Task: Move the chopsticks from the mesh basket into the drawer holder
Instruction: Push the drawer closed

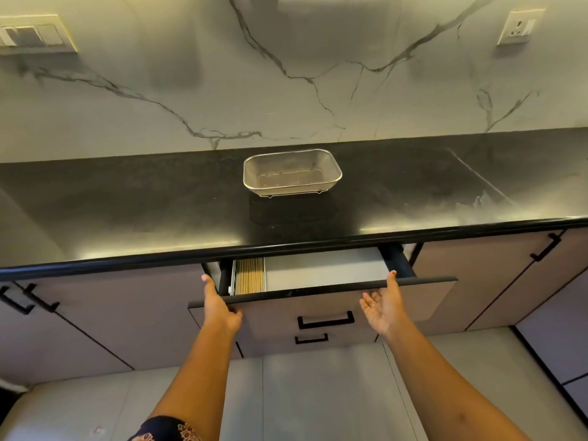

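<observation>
Chopsticks: pale bundle, lay lengthwise in the drawer holder, just right of the left hand and well apart from the right; neither grip touched them.
Drawer holder: narrow white tray at the drawer's left end.
Drawer: partly pulled out below the counter edge; remainder of interior showed bare grey.
Left hand: grip closed on the drawer front's top edge, near its left corner.
Right hand: grip open, palm up, fingers spread; fingertips at the drawer front's top edge.
Mesh basket: steel, rectangular, stood on the counter behind the drawer; no chopsticks seen inside.
Counter: black, glossy stone.
Wall: grey veined marble.
Cabinets: grey fronts, black handles.
</observation>
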